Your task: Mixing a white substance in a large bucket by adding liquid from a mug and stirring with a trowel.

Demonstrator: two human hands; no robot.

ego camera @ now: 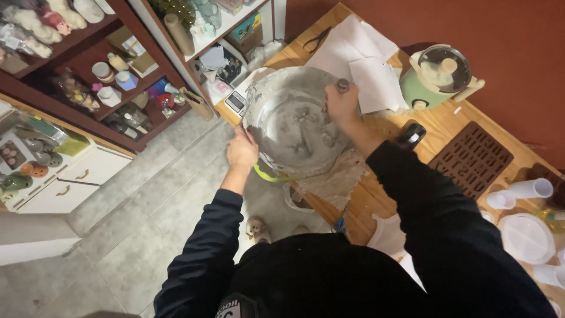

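Right hand (341, 101) clenches a stirring tool's handle (342, 85), mixing grey paste inside the large bowl (294, 121) directly below it. Left hand (242, 150) grips the bowl's near rim, steadying it at the table (447, 126) edge. Continued stirring calls for firm bracing.

Grey bowl (294, 121), green cooker (438, 76), brown mould (471, 159), white sheets (359, 56).
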